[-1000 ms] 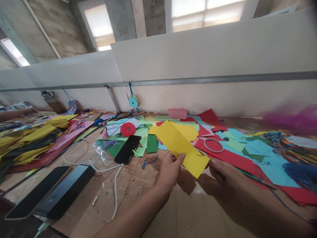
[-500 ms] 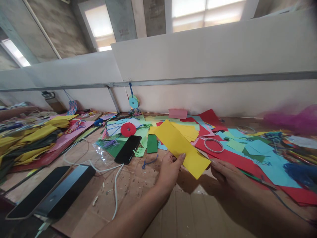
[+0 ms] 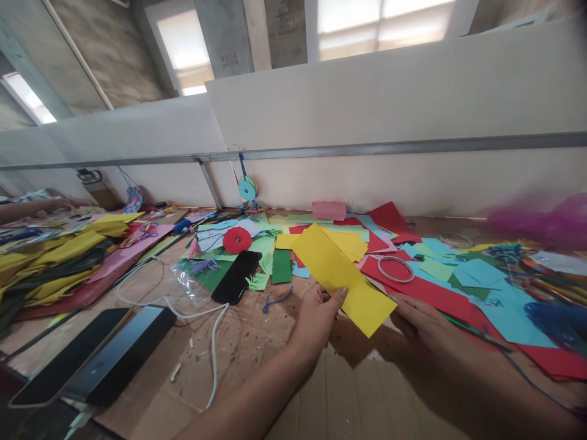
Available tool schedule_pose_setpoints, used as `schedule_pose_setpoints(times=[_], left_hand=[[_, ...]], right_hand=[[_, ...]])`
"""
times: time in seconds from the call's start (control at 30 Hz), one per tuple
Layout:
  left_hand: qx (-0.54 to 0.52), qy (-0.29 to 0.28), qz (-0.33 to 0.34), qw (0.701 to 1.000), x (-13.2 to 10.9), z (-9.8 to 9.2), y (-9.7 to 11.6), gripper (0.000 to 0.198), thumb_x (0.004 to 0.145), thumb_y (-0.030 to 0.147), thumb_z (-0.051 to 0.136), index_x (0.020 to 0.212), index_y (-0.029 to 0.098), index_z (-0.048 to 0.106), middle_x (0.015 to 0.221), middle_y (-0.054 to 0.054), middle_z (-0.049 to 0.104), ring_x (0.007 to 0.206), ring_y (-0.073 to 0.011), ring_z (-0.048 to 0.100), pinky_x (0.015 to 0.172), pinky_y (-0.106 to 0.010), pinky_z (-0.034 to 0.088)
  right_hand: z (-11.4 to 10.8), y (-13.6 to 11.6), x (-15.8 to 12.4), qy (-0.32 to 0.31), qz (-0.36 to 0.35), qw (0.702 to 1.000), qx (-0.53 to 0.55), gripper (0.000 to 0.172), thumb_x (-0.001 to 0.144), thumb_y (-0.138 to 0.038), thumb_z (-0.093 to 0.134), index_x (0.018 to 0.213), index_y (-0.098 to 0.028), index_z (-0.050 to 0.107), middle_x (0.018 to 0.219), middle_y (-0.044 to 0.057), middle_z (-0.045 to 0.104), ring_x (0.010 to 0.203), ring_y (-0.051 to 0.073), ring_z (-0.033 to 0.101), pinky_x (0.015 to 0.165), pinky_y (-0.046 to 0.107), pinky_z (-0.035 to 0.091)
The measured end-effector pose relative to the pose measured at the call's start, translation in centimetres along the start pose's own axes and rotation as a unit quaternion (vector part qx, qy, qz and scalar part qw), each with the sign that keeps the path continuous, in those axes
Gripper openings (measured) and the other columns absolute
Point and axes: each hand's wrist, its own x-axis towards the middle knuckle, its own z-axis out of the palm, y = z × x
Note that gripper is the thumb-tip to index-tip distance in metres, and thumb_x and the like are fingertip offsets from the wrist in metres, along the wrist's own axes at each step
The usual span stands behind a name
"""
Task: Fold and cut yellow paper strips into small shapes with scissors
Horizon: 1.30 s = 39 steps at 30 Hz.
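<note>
A long yellow paper strip (image 3: 342,276) slants above the cardboard-covered table (image 3: 257,342). My left hand (image 3: 316,318) pinches the strip's lower left edge, thumb on top. My right hand (image 3: 419,321) lies just right of the strip's lower end, fingertips at or under its corner; the paper hides the contact. Behind the strip lie more yellow sheets (image 3: 346,241) on red paper (image 3: 413,284).
A black phone (image 3: 237,276) and a red paper flower (image 3: 237,240) lie left of the strip. A white ring (image 3: 395,268) rests on red paper. Two dark devices (image 3: 98,357) with a white cable (image 3: 213,342) sit at near left. Coloured sheets cover the right and far left.
The yellow strip and my left hand have shifted slightly right and down. My right hand has slid a little lower beneath the strip's corner.
</note>
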Motion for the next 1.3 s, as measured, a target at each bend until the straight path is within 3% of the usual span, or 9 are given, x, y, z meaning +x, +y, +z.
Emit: schedule_pose_setpoints(times=[0.2, 0.4, 0.6, 0.73, 0.83, 1.03, 1.3], left_hand=[[0.031, 0.020, -0.015, 0.999, -0.2, 0.1, 0.3, 0.046, 0.062, 0.041, 0.083, 0.096, 0.012, 0.072, 0.094, -0.013, 0.075, 0.079, -0.0211, 0.069, 0.074, -0.031, 0.051], [0.034, 0.022, -0.010, 0.999, -0.1, -0.1, -0.1, 0.045, 0.063, 0.042, 0.083, 0.096, 0.012, 0.072, 0.093, -0.013, 0.075, 0.075, -0.0195, 0.067, 0.069, -0.028, 0.049], [0.048, 0.026, -0.025, 0.998, -0.2, -0.2, -0.1, 0.046, 0.063, 0.042, 0.083, 0.096, 0.011, 0.072, 0.090, -0.012, 0.075, 0.068, -0.0168, 0.065, 0.060, -0.024, 0.046], [0.032, 0.016, -0.029, 0.999, -0.2, -0.1, -0.2, 0.048, 0.063, 0.043, 0.083, 0.098, 0.012, 0.071, 0.097, -0.014, 0.074, 0.078, -0.0216, 0.068, 0.070, -0.029, 0.051], [0.024, 0.015, -0.014, 0.999, -0.2, 0.0, 0.0, 0.046, 0.063, 0.042, 0.082, 0.098, 0.013, 0.071, 0.099, -0.014, 0.074, 0.084, -0.0236, 0.069, 0.079, -0.033, 0.052], [0.014, 0.021, -0.003, 1.000, -0.1, 0.0, 0.0, 0.041, 0.065, 0.039, 0.082, 0.096, 0.015, 0.071, 0.100, -0.012, 0.074, 0.091, -0.0243, 0.069, 0.087, -0.036, 0.051], [0.051, 0.017, -0.014, 0.998, -0.3, 0.0, 0.1, 0.046, 0.066, 0.042, 0.081, 0.100, 0.013, 0.072, 0.093, -0.012, 0.075, 0.079, -0.0214, 0.068, 0.069, -0.029, 0.050]], right_hand=[[0.0, 0.7, 0.0, -0.013, 0.008, 1.000, 0.011, 0.026, 0.080, -0.051, 0.058, 0.070, -0.029, 0.066, 0.074, 0.004, 0.072, 0.081, 0.029, 0.066, 0.068, 0.036, 0.052], [0.3, 0.1, -0.1, -0.022, 0.020, 1.000, 0.006, 0.032, 0.085, -0.054, 0.051, 0.082, -0.028, 0.067, 0.074, 0.002, 0.072, 0.077, 0.026, 0.066, 0.066, 0.034, 0.050], [0.0, -0.3, -0.1, -0.017, 0.016, 0.999, -0.038, 0.033, 0.088, -0.052, 0.047, 0.071, -0.027, 0.062, 0.064, 0.001, 0.067, 0.066, 0.023, 0.062, 0.058, 0.032, 0.048], [-0.1, 0.8, 0.1, 0.007, -0.001, 0.998, -0.055, 0.029, 0.085, -0.050, 0.051, 0.069, -0.028, 0.060, 0.063, 0.000, 0.065, 0.067, 0.022, 0.062, 0.059, 0.030, 0.048], [0.0, 1.2, 0.2, -0.016, 0.002, 1.000, -0.027, 0.030, 0.085, -0.052, 0.052, 0.070, -0.027, 0.060, 0.064, 0.000, 0.066, 0.069, 0.023, 0.063, 0.060, 0.031, 0.049], [-0.1, 0.1, -0.1, -0.030, 0.026, 0.999, 0.015, 0.034, 0.082, -0.057, 0.056, 0.063, -0.028, 0.060, 0.066, 0.002, 0.067, 0.073, 0.026, 0.064, 0.065, 0.033, 0.050], [0.3, -1.0, -0.1, -0.028, 0.054, 0.997, 0.039, 0.038, 0.082, -0.062, 0.055, 0.077, -0.028, 0.070, 0.083, 0.004, 0.076, 0.089, 0.029, 0.068, 0.077, 0.036, 0.054]])
